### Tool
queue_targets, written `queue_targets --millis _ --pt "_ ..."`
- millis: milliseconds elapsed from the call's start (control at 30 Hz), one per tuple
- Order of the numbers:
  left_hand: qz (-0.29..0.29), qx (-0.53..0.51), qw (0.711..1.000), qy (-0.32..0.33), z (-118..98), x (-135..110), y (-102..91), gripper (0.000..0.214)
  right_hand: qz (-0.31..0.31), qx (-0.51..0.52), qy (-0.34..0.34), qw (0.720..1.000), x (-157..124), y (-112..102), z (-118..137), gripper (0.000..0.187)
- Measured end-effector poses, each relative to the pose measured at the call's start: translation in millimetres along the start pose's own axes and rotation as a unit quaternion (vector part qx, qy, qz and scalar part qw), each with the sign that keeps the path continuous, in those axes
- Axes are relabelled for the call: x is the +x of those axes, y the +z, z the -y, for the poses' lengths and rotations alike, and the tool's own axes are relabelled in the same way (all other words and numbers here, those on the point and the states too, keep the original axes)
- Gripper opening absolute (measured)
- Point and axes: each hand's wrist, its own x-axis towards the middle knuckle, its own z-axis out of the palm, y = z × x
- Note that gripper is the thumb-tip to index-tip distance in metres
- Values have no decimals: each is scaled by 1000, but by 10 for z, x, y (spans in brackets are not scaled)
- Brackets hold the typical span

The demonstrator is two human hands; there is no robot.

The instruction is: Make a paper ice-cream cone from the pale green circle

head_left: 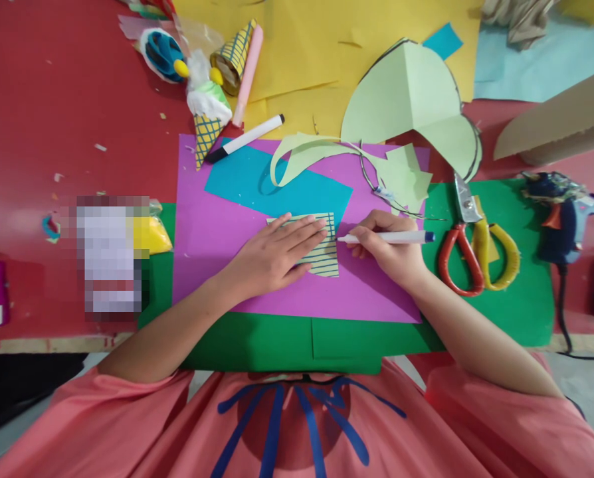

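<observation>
My left hand (276,255) lies flat with its fingers stretched out on a small pale yellow paper piece (325,260) ruled with dark lines. That piece rests on a purple sheet (212,226), which partly covers a green sheet (521,292). My right hand (387,247) is closed round a white marker with a blue cap (391,237). The marker's tip touches the right edge of the lined piece.
Red and yellow scissors (474,255) lie right of my right hand, and a blue glue gun (559,216) beyond them. A teal sheet (277,182), light green cut-outs (411,99), another white marker (247,138), paper cones (207,126) and yellow paper (327,40) lie farther back.
</observation>
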Motion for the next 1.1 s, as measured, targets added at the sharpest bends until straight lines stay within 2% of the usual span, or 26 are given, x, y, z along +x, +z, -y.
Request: queue_targets --millis 400,633,867,1100 --pt "-13 5 1000 4 1 -4 -1 48 4 -69 -33 997 -3 32 -47 21" --pt "-24 9 1000 7 4 -1 5 47 26 -59 -31 997 13 24 -37 21" --pt "-23 21 999 11 -1 2 -6 46 17 -56 -29 998 2 38 -51 21" --pt "-27 20 999 13 9 -7 9 46 48 -49 -12 998 19 -1 6 20"
